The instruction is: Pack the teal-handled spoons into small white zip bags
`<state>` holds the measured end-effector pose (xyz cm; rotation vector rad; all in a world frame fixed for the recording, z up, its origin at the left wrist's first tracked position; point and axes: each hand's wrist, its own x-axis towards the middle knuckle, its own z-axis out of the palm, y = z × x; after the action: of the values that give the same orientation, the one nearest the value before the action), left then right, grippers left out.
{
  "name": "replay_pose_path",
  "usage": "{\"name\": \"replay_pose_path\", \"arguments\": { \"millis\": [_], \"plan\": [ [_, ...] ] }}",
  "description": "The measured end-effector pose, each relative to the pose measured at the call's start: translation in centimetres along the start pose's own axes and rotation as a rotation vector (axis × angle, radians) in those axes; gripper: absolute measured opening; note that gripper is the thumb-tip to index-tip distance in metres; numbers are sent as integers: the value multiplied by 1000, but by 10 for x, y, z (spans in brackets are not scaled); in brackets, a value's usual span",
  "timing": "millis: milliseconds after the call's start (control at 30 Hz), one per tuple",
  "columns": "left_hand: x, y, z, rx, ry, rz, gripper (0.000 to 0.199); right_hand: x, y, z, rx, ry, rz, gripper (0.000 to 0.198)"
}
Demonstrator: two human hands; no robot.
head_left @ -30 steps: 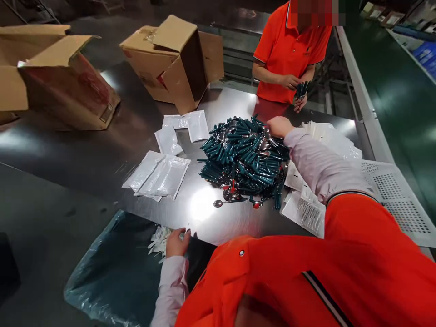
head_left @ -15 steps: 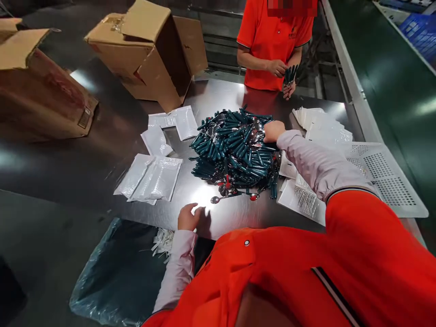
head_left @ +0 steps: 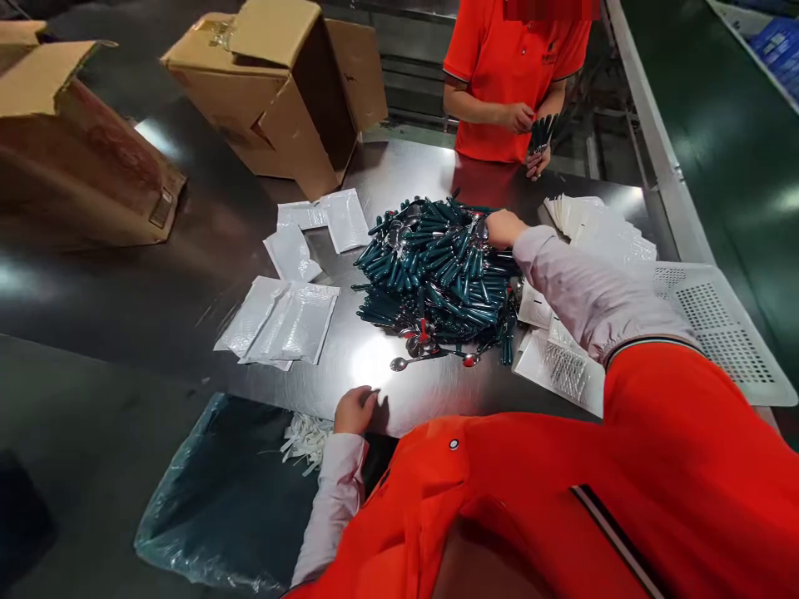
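A heap of spoons with dark green handles [head_left: 437, 258] lies in the middle of the metal table [head_left: 368, 324]. My right hand [head_left: 503, 229] reaches into the heap's upper right side, its fingers curled down around a spoon and partly hidden. By the near table edge my left hand [head_left: 353, 411] rests with fingers loosely bent and the thumb slightly apart, nothing visible in it. Closest to it on the table is a loose spoon [head_left: 399, 363] at the heap's front. Red patches show on some spoons there.
White packets [head_left: 300, 324] lie left of the heap. Two cardboard boxes [head_left: 268, 108] stand behind. On the right are white paper sleeves [head_left: 612, 229] and a perforated white basket [head_left: 730, 324]. A plastic-lined bin [head_left: 230, 491] sits below. Across the table, a co-worker [head_left: 508, 100] holds several spoons.
The view has shifted slightly. My right hand has moved a little farther back and left on the heap. The thumb and fingers of my left hand have drawn closer together.
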<state>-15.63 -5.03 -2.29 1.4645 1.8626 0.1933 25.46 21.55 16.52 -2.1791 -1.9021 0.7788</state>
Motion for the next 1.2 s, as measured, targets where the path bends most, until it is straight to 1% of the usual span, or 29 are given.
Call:
{"name": "replay_pose_path", "arguments": {
  "millis": [33,67,133,167,200,267,333,433,567,700,800,967,1133,1200],
  "plan": [
    [0,-1,0,2,2,-1,25,-2,2,0,-87,29,-99,29],
    [-1,-2,0,4,4,-2,24,-3,4,0,-207,44,-236,37],
    [-1,-3,0,16,6,-7,23,-1,8,1,-497,27,-566,57],
    [-2,-2,0,23,4,-11,23,2,10,2,-642,13,-709,64],
    [-2,-2,0,30,0,-17,24,6,11,3,-762,7,-808,67],
    [-1,0,0,39,-6,-25,25,16,13,4,-899,29,-889,65],
    [-1,1,0,41,-11,-25,25,27,15,4,-986,59,-935,57],
    [-1,3,1,46,-18,-27,25,35,23,3,-1049,67,-1005,49],
    [-2,3,1,55,-44,-42,26,36,37,3,-1023,62,-1094,39],
    [-1,5,1,61,-72,-56,28,37,45,5,-976,117,-1102,44],
    [0,7,0,67,-71,-61,28,40,47,8,-967,119,-1129,38],
    [-1,8,0,77,-79,-58,31,42,56,9,-896,104,-1125,37],
    [-3,3,-1,103,-83,-54,31,37,66,7,-773,211,-1043,36],
    [-3,2,0,111,-83,-50,30,32,65,11,-730,218,-1013,35]
  ]
}}
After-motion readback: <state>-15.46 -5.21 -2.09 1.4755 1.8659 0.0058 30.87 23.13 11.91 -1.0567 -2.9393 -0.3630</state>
